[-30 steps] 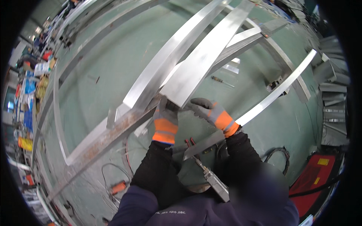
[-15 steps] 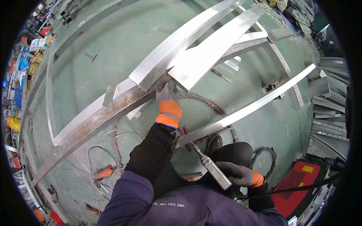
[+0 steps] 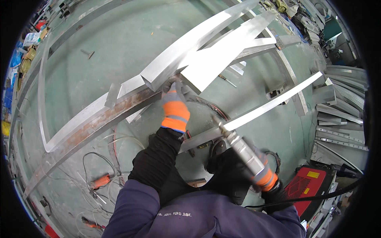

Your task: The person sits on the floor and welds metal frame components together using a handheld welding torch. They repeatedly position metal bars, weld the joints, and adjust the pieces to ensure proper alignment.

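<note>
My left hand [image 3: 175, 105], in a grey and orange glove, reaches to the rusty steel beam [image 3: 131, 101] where two silver metal profiles end. Its fingers are closed beside the end of the broad profile [image 3: 214, 65] and the hollow curved profile [image 3: 178, 49]; whatever they pinch is hidden. In my right hand [image 3: 265, 172], gloved alike and partly blurred, is a silver welding gun [image 3: 245, 154]. Its narrow nozzle points up and left, above a long thin curved metal strip [image 3: 254, 113]. The fingers round the gun are partly hidden behind its body.
A red machine [image 3: 307, 184] stands at lower right, with a black cable [image 3: 317, 200] running near it. Stacked metal profiles [image 3: 343, 107] line the right side. On the green floor lie a screwdriver [image 3: 227, 81], an orange-bodied tool [image 3: 101, 181] and tangled wires.
My right hand has raised the welding gun from beside my knee, its nozzle now higher and farther right. The left hand stays at the profile ends. The whole view has shifted slightly.
</note>
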`<act>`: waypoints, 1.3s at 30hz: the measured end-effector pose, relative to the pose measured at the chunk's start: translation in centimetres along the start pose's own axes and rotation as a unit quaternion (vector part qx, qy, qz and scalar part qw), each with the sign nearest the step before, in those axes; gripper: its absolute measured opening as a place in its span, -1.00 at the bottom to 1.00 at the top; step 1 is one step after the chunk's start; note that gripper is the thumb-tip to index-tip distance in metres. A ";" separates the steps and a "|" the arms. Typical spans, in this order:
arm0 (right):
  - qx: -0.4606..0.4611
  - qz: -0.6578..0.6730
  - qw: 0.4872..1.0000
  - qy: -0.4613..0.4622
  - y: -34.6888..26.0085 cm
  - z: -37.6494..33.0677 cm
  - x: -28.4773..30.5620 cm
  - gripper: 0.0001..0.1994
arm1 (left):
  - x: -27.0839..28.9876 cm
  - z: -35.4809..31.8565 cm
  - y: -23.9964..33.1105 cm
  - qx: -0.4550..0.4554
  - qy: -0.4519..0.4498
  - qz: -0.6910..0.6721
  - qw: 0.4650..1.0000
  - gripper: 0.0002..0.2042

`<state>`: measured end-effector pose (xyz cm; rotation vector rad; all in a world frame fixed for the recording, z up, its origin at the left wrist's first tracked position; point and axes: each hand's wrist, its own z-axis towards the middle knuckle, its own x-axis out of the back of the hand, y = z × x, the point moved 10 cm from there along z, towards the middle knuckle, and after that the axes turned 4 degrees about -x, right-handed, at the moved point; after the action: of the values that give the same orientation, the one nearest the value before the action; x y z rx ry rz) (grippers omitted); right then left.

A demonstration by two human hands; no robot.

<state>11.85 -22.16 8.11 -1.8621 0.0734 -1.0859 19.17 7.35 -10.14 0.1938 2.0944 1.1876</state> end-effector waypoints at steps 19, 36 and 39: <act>-0.130 0.111 0.985 -0.029 -5.2 15.8 3.4 -0.66 | -8.9 -9.3 -0.4 0.182 -0.220 -0.152 0.946 -0.50; -0.118 0.091 0.989 -0.025 -5.9 17.1 3.0 -0.69 | -8.5 -8.2 -1.5 0.199 -0.177 -0.156 0.951 -0.45; -0.123 0.120 0.985 -0.015 -4.9 17.0 3.4 -0.56 | -8.8 -8.4 -1.4 0.210 -0.165 -0.175 0.948 -0.50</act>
<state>24.08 -9.23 11.26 -2.0257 0.4212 -0.9138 20.53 -3.20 -4.12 0.1890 1.9514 0.4542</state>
